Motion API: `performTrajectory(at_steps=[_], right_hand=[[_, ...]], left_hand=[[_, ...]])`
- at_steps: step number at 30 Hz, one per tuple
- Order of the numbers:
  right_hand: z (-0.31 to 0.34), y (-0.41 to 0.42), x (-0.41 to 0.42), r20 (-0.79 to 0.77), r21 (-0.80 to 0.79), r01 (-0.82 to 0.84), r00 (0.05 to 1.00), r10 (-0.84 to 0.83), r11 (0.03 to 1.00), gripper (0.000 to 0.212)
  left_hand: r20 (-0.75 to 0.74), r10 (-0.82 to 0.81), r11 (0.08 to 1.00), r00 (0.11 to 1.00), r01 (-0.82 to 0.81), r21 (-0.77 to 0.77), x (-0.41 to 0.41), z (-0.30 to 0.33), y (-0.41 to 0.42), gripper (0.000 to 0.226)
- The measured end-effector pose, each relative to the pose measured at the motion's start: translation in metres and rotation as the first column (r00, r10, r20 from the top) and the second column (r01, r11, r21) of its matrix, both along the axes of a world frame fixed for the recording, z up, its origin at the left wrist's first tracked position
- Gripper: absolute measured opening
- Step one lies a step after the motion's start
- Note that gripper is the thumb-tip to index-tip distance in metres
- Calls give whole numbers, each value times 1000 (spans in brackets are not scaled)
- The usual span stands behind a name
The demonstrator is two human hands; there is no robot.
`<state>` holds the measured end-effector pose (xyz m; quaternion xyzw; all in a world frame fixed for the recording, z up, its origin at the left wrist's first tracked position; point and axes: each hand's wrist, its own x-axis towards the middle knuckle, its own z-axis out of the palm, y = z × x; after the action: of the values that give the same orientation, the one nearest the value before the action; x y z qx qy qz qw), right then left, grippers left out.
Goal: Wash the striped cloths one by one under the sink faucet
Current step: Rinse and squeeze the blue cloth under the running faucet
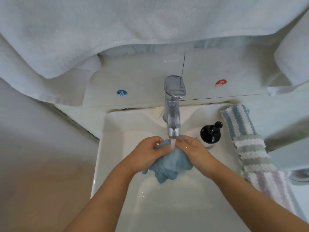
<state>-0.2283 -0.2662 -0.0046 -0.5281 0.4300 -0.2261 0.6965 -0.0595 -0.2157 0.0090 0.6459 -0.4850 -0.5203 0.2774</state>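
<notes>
White ceramic sink point(200, 206), glossy, set in a pale counter; white terry towels point(100, 30) hang beyond the hands. Chrome faucet point(173, 114) runs water point(172, 144) between left hand point(147, 154) and right hand point(194, 151), both clamped on a bunched, wet blue cloth point(168, 166). Right of the right hand: black pump bottle point(211, 133), then three striped knit cloths point(250, 148) on the rim.

Two bare forearms, no sleeves showing up to the frame's edge, left hand point(147, 152) and right hand point(194, 150) bare, no gloves, rings, watch or bracelets visible, water droplets glinting on the right hand's back
</notes>
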Motion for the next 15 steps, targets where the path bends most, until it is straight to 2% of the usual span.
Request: performTrajectory(at_steps=[4,6,9,11,13,15], right_hand=[[1,1,7,43,90,61,997,-66,994,28],[0,0,7,45,173,126,990,-136,977,29],[-3,-1,2,35,289,190,977,-208,938,36],[-4,-1,-1,21,344,217,971,-239,913,37],[-6,1,-2,-37,307,247,968,-248,919,35],[-8,6,2,-146,203,290,953,-264,935,33]], left_hand=[[118,-16,993,993,2,121,11,-8,5,59],[127,25,987,992,-45,157,20,-19,11,57],[-91,133,980,987,-117,163,25,-30,21,50],[-232,268,960,935,-240,141,20,-33,24,49],[-271,419,908,867,-400,123,10,-36,19,50],[-239,503,863,830,-497,90,-1,-35,12,54]])
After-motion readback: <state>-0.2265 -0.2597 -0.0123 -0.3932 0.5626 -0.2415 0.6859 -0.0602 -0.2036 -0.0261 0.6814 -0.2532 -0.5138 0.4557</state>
